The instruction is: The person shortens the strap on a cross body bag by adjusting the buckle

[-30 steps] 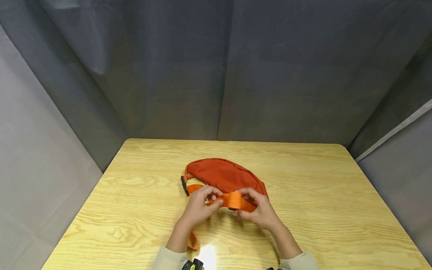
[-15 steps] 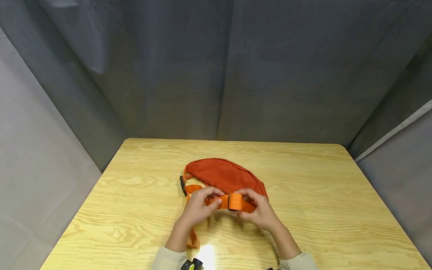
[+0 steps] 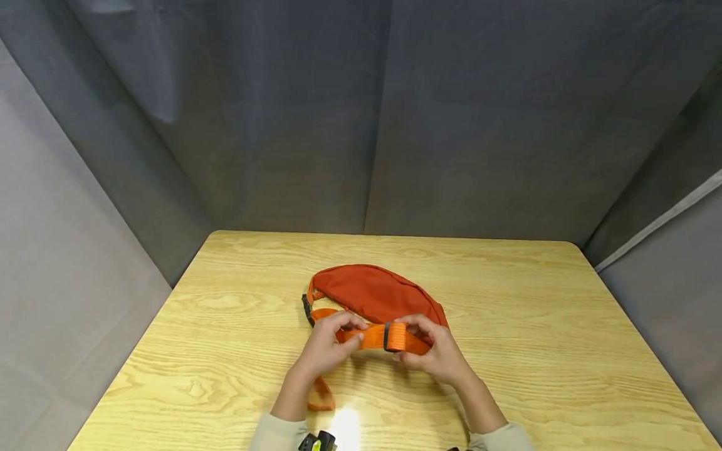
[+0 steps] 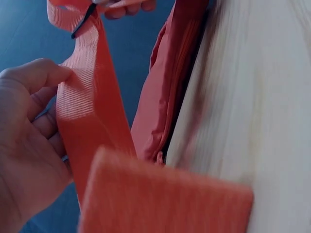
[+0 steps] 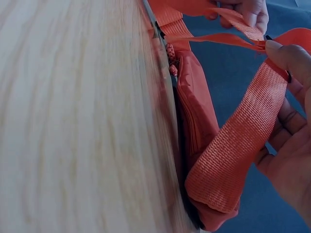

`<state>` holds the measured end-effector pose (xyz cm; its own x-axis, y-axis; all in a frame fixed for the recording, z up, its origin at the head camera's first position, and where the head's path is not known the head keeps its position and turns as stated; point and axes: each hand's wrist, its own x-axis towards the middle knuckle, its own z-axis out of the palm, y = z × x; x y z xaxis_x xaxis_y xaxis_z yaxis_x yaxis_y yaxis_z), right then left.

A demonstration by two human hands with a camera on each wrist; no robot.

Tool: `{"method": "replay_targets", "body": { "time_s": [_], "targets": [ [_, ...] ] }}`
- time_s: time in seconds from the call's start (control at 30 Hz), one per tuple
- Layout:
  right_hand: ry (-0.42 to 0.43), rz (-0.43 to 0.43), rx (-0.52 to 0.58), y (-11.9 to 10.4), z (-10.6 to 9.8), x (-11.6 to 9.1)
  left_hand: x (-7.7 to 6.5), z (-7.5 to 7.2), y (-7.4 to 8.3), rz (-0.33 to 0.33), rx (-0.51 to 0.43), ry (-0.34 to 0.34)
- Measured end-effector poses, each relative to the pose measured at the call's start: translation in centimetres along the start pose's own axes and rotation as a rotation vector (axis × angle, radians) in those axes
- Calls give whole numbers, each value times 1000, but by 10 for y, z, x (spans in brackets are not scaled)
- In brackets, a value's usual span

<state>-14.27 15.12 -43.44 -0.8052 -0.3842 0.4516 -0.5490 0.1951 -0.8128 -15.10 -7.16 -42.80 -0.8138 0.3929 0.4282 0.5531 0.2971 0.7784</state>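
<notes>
A red waist bag (image 3: pixel 372 291) lies on the table, its orange strap (image 3: pixel 372 337) raised in front of it. My left hand (image 3: pixel 327 344) pinches the strap between thumb and fingers, left of a black strap slider (image 3: pixel 387 336). On the slider's other side, my right hand (image 3: pixel 431 351) grips the strap by the slider, where the webbing bulges into a loop (image 3: pixel 398 337). The right wrist view shows the thumb pressed at the slider, with the strap (image 5: pixel 238 141) running down to the bag's end. In the left wrist view a strap fold (image 4: pixel 165 194) hangs close to the camera.
A black buckle (image 3: pixel 307 308) lies at the bag's left end. A loose strap length (image 3: pixel 321 396) hangs beside the left forearm. The wooden table (image 3: pixel 536 326) stands between grey curtains (image 3: pixel 474 125).
My left hand has slid slightly left along the strap, so more webbing shows between it and the slider. The slider has turned more into view; the right hand has barely moved.
</notes>
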Motion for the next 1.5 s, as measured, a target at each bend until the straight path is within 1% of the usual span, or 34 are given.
{"method": "replay_targets", "body": {
  "time_s": [0.07,0.2,0.33,0.43,0.57,0.73,0.83,0.93,1.03,1.23,1.27,1.33,1.5],
  "targets": [
    [1,-11,0,0,1,0,1,3,-1,-8,13,-2],
    [-3,-24,3,-1,4,2,5,11,-11,-37,44,-23],
    [-13,-17,12,-1,4,1,6,15,-11,-48,37,-15],
    [-19,-18,6,0,3,0,4,14,-12,-51,38,-16],
    [-19,-18,-1,-1,1,0,1,9,-15,-60,67,-15],
    [-6,2,7,-1,-2,-1,-3,2,-20,-48,71,17],
    [-2,-1,8,-2,-2,-1,-3,1,-21,-44,69,23],
    [-5,1,13,-2,-1,0,-2,4,-21,-48,89,34],
    [-12,3,23,-3,1,1,1,10,-18,-56,104,36],
    [-20,3,34,-4,4,1,7,20,-15,-30,64,12],
    [-19,7,31,-4,4,0,7,20,-15,-26,62,14],
    [-15,9,27,-4,3,0,7,18,-16,-43,61,14],
    [-5,26,18,-3,-2,-1,3,7,-19,-85,81,17]
  ]
}}
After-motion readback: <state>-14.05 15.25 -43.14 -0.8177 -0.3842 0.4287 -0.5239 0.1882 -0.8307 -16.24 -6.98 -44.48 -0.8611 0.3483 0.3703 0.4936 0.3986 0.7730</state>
